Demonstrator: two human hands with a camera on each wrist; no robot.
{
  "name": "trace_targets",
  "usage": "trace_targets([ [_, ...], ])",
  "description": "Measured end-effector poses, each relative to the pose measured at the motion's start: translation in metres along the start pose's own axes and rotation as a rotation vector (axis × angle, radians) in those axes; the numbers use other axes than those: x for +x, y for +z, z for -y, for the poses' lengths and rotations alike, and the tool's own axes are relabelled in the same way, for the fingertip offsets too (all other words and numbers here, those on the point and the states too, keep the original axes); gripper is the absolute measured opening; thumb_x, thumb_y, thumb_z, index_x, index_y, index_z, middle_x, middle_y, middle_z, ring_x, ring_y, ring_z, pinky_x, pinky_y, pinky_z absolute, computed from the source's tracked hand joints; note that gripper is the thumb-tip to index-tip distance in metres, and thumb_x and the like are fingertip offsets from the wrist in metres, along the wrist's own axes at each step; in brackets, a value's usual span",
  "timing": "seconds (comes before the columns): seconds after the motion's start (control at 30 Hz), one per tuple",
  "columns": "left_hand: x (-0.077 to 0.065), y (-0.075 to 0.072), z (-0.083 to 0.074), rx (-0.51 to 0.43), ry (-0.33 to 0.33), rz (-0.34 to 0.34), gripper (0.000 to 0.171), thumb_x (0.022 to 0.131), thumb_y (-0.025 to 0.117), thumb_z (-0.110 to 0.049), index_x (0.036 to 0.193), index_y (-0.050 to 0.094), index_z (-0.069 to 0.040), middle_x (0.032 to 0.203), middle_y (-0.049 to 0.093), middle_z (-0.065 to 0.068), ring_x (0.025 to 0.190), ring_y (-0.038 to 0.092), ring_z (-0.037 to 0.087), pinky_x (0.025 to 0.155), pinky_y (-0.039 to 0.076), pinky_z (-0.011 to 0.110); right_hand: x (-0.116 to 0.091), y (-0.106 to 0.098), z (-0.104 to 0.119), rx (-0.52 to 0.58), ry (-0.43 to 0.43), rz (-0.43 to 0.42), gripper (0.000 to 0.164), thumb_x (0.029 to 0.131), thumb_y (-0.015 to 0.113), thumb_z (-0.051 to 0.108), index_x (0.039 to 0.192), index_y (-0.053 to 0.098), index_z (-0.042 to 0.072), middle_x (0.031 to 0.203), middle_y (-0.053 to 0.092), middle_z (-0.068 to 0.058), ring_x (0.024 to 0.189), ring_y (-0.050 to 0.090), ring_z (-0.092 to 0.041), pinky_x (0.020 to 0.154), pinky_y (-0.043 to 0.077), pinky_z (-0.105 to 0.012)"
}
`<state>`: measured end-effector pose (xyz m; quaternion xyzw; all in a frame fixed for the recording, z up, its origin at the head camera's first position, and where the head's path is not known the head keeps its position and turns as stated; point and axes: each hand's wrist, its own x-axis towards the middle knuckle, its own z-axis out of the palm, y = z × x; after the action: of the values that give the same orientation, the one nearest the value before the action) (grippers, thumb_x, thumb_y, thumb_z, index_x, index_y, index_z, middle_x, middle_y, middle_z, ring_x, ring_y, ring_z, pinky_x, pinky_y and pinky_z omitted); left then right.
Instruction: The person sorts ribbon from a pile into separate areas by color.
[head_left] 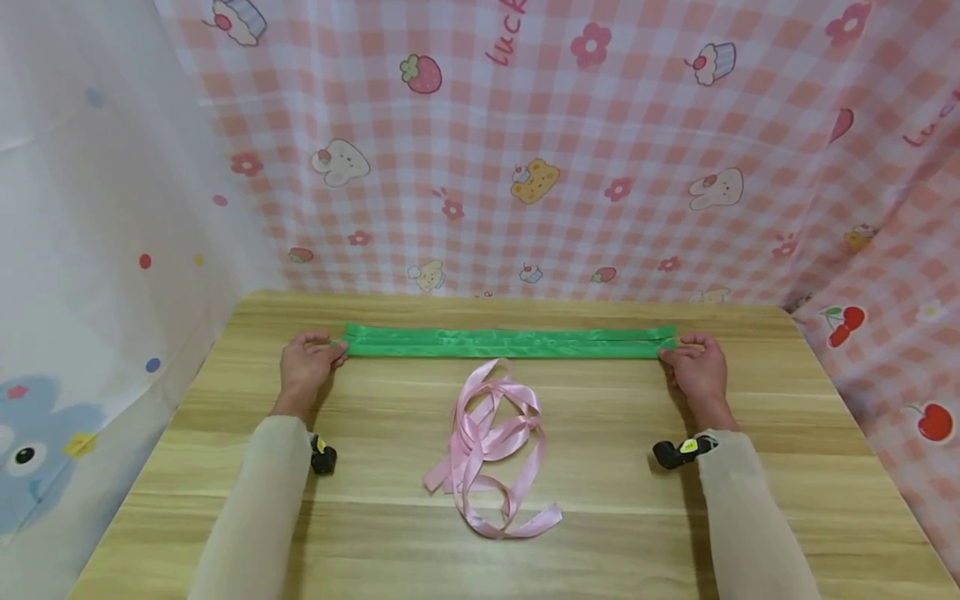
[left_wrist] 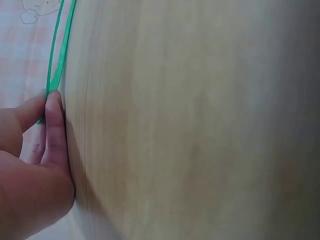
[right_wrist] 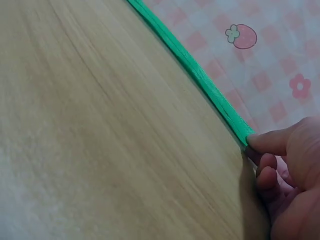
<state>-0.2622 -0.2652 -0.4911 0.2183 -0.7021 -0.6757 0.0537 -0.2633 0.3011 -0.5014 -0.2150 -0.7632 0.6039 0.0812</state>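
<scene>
A long green ribbon (head_left: 510,342), seemingly in layered strips, stretches straight across the far part of the table. At its left end, my left hand (head_left: 307,367) pinches it between thumb and fingers; the left wrist view shows the green strips (left_wrist: 61,55) at the fingertips. My right hand (head_left: 697,372) pinches the opposite end, and in the right wrist view the thumb lies on the green ribbon (right_wrist: 200,75). Near that end a narrow gap shows between two strips. A tangled pink satin ribbon (head_left: 513,440) lies loosely on the table in front, between the forearms, touched by neither hand.
The wood-grain table (head_left: 600,533) ends at the back against a pink checked curtain (head_left: 480,125). A white printed curtain (head_left: 90,208) hangs at the left. Black wrist cameras (head_left: 324,457) sit at both sleeve cuffs.
</scene>
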Motion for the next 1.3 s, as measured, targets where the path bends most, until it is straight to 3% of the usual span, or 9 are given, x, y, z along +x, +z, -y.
trace_targets([
  [0.27, -0.0016, 0.0075, 0.0004, 0.067, -0.037, -0.071, 0.058, 0.087, 0.074, -0.003, 0.137, 0.047, 0.006, 0.068, 0.063, -0.014, 0.062, 0.064, -0.002, 0.067, 0.055, 0.014, -0.0022, 0.0004, 0.0003, -0.06, -0.006, -0.05, 0.034, 0.086, 0.074, 0.003, 0.103, 0.046, 0.011, 0.061, 0.057, 0.023, 0.048, 0.053, 0.002, 0.044, 0.044, -0.018],
  [0.5, -0.0004, 0.0064, -0.0009, 0.058, -0.055, -0.062, 0.065, 0.088, 0.074, -0.005, 0.143, 0.041, 0.004, 0.069, 0.063, -0.013, 0.064, 0.064, 0.0, 0.068, 0.055, 0.015, -0.0037, 0.0026, -0.0002, -0.073, -0.01, -0.066, 0.034, 0.086, 0.074, 0.003, 0.104, 0.046, 0.01, 0.063, 0.057, 0.019, 0.05, 0.053, 0.002, 0.045, 0.045, -0.017],
  [0.9, -0.0034, 0.0064, -0.002, 0.074, -0.072, -0.074, 0.063, 0.087, 0.075, -0.006, 0.142, 0.044, 0.002, 0.069, 0.062, -0.012, 0.066, 0.062, 0.0, 0.07, 0.055, 0.015, -0.0039, 0.003, -0.0029, -0.124, -0.031, -0.089, 0.035, 0.085, 0.075, 0.004, 0.106, 0.046, 0.009, 0.062, 0.055, 0.018, 0.049, 0.052, 0.001, 0.047, 0.046, -0.016],
  [1.13, -0.0033, 0.0065, -0.0028, 0.009, -0.088, -0.085, 0.064, 0.086, 0.075, -0.003, 0.141, 0.043, 0.002, 0.072, 0.063, -0.009, 0.068, 0.062, 0.001, 0.071, 0.055, 0.015, -0.0058, 0.0025, -0.0016, -0.108, -0.036, -0.089, 0.04, 0.085, 0.074, 0.003, 0.112, 0.045, 0.007, 0.064, 0.055, 0.017, 0.046, 0.054, 0.001, 0.046, 0.047, -0.017],
  [1.3, -0.0043, 0.0051, -0.0025, -0.074, -0.095, -0.09, 0.066, 0.084, 0.076, 0.001, 0.141, 0.042, 0.004, 0.071, 0.064, -0.012, 0.066, 0.064, 0.0, 0.069, 0.056, 0.015, -0.0097, 0.0004, -0.0004, -0.133, 0.004, -0.125, 0.049, 0.086, 0.074, 0.011, 0.123, 0.041, 0.01, 0.086, 0.053, 0.008, 0.063, 0.053, -0.002, 0.057, 0.047, -0.017],
])
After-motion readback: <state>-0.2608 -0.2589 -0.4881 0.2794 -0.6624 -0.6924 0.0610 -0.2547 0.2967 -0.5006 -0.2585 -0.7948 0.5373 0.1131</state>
